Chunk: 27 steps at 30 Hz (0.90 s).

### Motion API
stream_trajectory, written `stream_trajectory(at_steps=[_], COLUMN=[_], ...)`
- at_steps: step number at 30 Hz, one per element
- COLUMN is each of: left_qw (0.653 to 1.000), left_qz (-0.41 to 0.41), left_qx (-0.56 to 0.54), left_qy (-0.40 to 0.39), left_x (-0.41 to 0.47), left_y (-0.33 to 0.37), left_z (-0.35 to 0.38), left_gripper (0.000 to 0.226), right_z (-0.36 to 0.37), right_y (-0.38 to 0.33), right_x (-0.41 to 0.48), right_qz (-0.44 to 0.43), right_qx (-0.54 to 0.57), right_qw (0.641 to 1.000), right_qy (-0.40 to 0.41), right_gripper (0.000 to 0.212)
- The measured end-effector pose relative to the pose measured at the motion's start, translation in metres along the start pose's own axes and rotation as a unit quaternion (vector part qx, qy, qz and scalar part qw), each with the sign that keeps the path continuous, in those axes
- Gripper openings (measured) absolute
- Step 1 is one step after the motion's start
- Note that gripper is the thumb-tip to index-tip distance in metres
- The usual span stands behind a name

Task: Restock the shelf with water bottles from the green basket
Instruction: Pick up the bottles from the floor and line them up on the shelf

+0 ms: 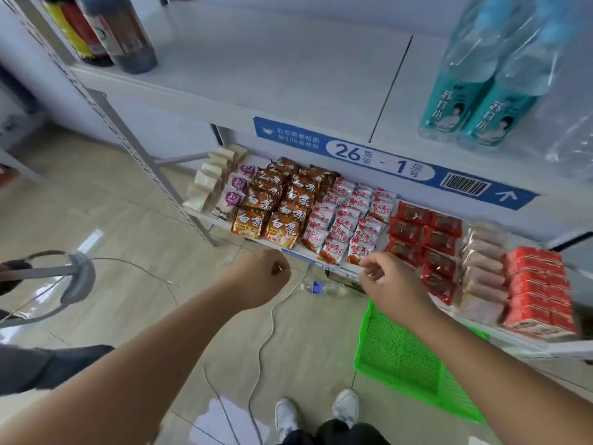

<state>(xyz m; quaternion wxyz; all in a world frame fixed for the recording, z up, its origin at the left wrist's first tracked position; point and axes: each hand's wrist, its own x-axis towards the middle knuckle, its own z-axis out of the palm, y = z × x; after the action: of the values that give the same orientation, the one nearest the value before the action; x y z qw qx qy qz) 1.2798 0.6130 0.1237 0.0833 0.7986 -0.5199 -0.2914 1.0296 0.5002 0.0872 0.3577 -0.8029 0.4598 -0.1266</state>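
Observation:
A green mesh basket [404,358] stands on the floor at the lower right, under my right forearm; what shows of its inside holds nothing. One small water bottle [322,288] with a blue label lies on its side on the floor between my hands. My left hand [260,277] hangs above the floor as a fist and holds nothing. My right hand [390,281] is over the basket's far end, fingers loosely curled, nothing in it. On the upper white shelf [288,75], at the right, stand clear bottles with teal labels [475,101].
Dark sauce bottles [122,30] stand at the shelf's far left. The lower shelf [321,255] carries rows of snack packets. A white cable [269,322] trails over the tiled floor near my shoes [321,409]. Another person's leg [48,364] and a grey hoop [64,281] are at the left.

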Motion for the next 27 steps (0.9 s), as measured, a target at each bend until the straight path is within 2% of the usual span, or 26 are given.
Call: stream_trajectory(at_steps=[4, 8, 15, 22, 27], left_qw=[0.999, 0.995, 0.986, 0.982, 0.982], left_qz=[-0.032, -0.06, -0.097, -0.123, -0.133], left_qx=[-0.022, -0.037, -0.057, -0.063, -0.062], left_qy=[-0.035, -0.067, -0.124, -0.127, -0.122], left_x=[0.015, 0.037, 0.094, 0.163, 0.234], left_y=[-0.02, -0.041, -0.108, -0.197, -0.253], left_z=[0.024, 0.057, 0.138, 0.235, 0.323], left_gripper=[0.011, 0.019, 0.018, 0.019, 0.016], right_z=[0.022, 0.056, 0.139, 0.257, 0.363], right_y=[0.017, 0.044, 0.101, 0.194, 0.286], right_x=[0.015, 0.028, 0.053, 0.111, 0.162], right_qz=[0.026, 0.043, 0.091, 0.139, 0.114], right_qx=[-0.026, -0.063, -0.145, -0.174, -0.217], right_qw=[0.997, 0.991, 0.97, 0.956, 0.947], right_qy=[-0.062, -0.109, -0.175, -0.192, -0.209], right_gripper=[0.015, 0.017, 0.03, 0.032, 0.037])
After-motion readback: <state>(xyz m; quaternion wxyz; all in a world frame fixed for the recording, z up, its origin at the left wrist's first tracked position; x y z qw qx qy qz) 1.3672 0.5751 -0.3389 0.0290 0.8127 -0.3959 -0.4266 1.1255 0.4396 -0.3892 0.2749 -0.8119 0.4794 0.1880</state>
